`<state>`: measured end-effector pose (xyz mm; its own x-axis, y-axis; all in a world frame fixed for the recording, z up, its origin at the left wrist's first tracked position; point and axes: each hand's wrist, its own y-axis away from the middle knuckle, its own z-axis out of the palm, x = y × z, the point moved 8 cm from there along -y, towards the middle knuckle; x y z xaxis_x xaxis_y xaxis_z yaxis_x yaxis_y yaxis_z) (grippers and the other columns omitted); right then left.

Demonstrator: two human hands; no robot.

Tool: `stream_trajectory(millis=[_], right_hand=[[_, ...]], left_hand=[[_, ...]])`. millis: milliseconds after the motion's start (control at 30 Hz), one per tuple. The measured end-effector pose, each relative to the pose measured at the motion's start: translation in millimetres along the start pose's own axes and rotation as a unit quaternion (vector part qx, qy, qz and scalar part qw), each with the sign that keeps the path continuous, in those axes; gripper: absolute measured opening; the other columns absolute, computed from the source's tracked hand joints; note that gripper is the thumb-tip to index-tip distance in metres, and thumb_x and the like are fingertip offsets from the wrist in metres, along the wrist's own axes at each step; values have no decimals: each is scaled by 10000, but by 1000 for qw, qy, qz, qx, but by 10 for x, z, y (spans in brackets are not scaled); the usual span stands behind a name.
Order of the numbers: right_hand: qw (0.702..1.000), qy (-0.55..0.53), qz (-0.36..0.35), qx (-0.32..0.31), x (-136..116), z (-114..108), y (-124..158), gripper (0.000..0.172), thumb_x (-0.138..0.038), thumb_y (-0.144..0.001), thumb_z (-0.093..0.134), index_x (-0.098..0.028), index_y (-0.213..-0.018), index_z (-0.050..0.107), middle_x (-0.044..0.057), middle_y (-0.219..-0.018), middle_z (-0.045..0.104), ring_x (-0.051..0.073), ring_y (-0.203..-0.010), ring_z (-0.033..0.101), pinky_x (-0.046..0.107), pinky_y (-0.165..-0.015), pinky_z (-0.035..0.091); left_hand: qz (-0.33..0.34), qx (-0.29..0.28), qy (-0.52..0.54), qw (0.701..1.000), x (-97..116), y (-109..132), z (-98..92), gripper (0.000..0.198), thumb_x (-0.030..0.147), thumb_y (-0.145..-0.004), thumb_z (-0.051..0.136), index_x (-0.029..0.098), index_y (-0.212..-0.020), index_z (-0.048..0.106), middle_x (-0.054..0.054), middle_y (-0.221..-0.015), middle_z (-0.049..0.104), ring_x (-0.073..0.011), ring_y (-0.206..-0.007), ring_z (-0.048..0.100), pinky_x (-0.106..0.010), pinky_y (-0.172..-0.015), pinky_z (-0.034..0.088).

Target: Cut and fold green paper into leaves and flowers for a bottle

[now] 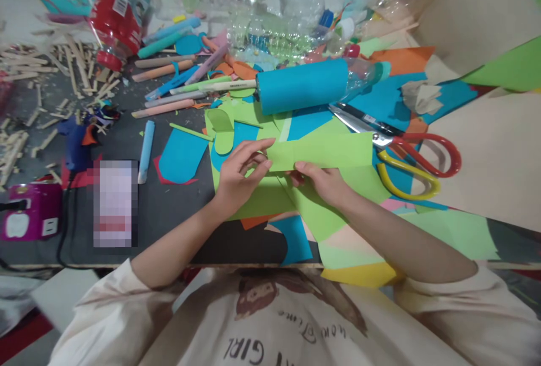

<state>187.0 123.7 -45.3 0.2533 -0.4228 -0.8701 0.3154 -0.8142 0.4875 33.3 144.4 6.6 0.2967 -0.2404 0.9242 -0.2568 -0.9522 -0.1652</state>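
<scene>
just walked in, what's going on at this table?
A person is working a light green paper strip with both bare hands. The left hand pinches its left end, and the right hand presses on its lower edge. It lies on more green and blue paper sheets. Behind it lies a plastic bottle wrapped in blue paper; red and yellow-handled scissors lie to the right. Coloured sticks and wooden scraps clutter the left side.

Cream short-sleeved shirt (270, 326); brown printed figure on chest; dark lettering below, partly legible "GIRL"; sleeves end above elbows; forearms bare; no rings visible.
</scene>
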Motion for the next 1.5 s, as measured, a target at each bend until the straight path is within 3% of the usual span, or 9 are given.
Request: stream_trajectory(millis=[267, 400, 567, 733, 900, 1033, 1200, 1367, 1500], right_hand=[[995, 42, 63, 72, 59, -117, 48, 547, -719, -738, 508, -224, -506, 537, 5, -523, 531, 142, -525, 468, 321, -549, 372], [993, -55, -30, 103, -131, -92, 17, 554, -711, -709, 612, -209, -494, 522, -22, -447, 465, 95, -422, 420, 286, -448, 357], [967, -180, -121, 136, -285, -130, -23, 523, -664, -585, 785, -217, -723, 551, -52, -618, 578, 69, -413, 503, 226, -372, 400], [968, -171, -149, 105, -306, -107, -24, 431, -577, -688, 779, -218, -720, 543, -83, -542, 515, 70, -407, 515, 215, -391, 438], [969, -150, -155, 123, -322, -140, -6, 460, -599, -690, 767, -221, -667, 507, -87, -514, 490, 68, -392, 492, 220, -396, 424], [974, -120, -146, 128, -353, -150, 1, 525, -668, -671, 741, -224, -619, 466, -86, -462, 471, 72, -378, 474, 227, -404, 412], [978, -112, -146, 97, -375, -106, -8, 512, -656, -677, 745, -223, -631, 475, -84, -456, 472, 74, -389, 473, 226, -420, 396], [966, -135, -173, 137, -404, -169, -2, 412, -606, -772, 670, -260, -925, 506, -98, -650, 487, 49, -390, 428, 221, -403, 345], [976, 11, -163, 141, -550, -333, 111, 287, -509, -854, 584, -264, -986, 513, -56, -721, 529, 80, -485, 474, 236, -473, 394]], left_hand=[[16, -28, 7, 999, 38, 16, 46, 237, 275, -929, 548, 246, -1146, 639, -50, -1050, 657, -121, -809, 643, -244, -716, 574], [58, -35, 32, 997, 102, 22, 57, 175, 285, -954, 543, 249, -1108, 618, -59, -1081, 655, -129, -855, 655, -256, -746, 580], [68, -56, 39, 995, 118, 31, 106, 246, 452, -962, 535, 229, -1024, 618, -101, -1099, 660, -182, -1014, 662, -264, -747, 575], [64, -61, 0, 996, 149, 27, 131, 366, 496, -964, 513, 227, -1196, 602, -118, -1161, 664, -177, -980, 665, -288, -775, 563], [104, -105, -5, 989, 257, 30, 166, 396, 499, -985, 457, 203, -888, 702, -75, -821, 689, -172, -791, 642, -293, -672, 507], [112, -100, 15, 989, 268, 30, 149, 453, 507, -987, 446, 192, -838, 735, -33, -642, 622, -129, -578, 545, -264, -536, 414], [95, -112, -8, 989, 219, 18, 208, 318, 447, -957, 552, 199, -920, 747, -18, -654, 629, -114, -565, 517, -241, -498, 370], [52, -89, -10, 995, 152, 9, 163, 318, 473, -943, 566, 215, -991, 747, -21, -683, 624, -127, -603, 518, -255, -539, 408], [4, -68, -1, 998, 80, 9, 113, 322, 497, -922, 589, 236, -1045, 732, -47, -819, 675, -133, -639, 511, -261, -563, 425]])
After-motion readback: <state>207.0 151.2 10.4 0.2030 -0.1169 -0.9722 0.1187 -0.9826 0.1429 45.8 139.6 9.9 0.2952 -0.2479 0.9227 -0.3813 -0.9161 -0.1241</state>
